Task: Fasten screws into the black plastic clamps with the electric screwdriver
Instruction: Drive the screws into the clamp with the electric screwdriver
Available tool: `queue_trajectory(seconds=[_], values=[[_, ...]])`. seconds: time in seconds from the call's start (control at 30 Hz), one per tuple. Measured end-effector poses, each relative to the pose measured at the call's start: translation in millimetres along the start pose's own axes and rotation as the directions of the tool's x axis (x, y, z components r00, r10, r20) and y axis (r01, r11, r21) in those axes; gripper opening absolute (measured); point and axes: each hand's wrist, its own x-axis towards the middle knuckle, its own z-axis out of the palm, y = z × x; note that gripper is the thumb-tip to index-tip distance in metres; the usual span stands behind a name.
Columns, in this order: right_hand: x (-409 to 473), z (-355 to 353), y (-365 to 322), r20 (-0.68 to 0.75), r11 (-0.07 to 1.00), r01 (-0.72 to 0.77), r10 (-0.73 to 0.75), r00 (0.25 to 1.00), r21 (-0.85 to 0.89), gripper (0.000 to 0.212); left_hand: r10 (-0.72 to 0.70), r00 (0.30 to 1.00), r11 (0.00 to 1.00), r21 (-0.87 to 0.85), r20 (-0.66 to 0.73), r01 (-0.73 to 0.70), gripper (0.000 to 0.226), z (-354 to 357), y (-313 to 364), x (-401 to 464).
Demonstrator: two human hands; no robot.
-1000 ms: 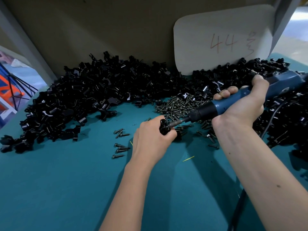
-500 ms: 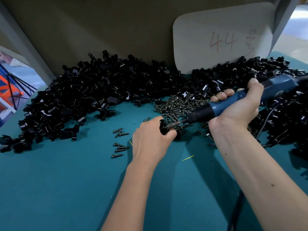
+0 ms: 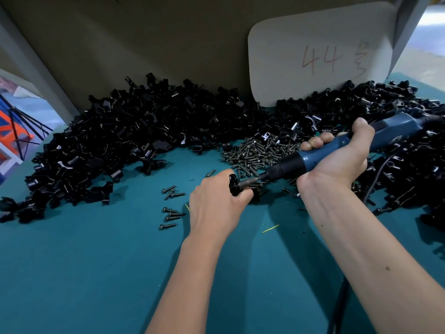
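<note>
Since the earlier frames both hands sit slightly lower over the bench, the driving pose unchanged. Left hand has its fingers clamped on a clamp, held just above the bench before the screw heap. Right hand has its fingers wrapped round the screwdriver, whose bit meets the clamp almost horizontally; the screw itself is hidden. Clamp piles ring the work area, loose screws lying left of the left hand. Risk, as judged: a tilted bit could slip off the screw head or cross-thread it, and motor torque could twist the small clamp from its grip.
</note>
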Motion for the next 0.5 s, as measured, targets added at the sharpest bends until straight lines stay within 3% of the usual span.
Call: queue_trajectory(seconds=[0.5], values=[[-8.1,3.1,-2.9,0.025,1.000,-0.009,0.009,1.000,0.015,0.038,0.012,1.000,0.999,0.050,0.017,-0.013,0.030,-0.9,-2.7,-0.5]])
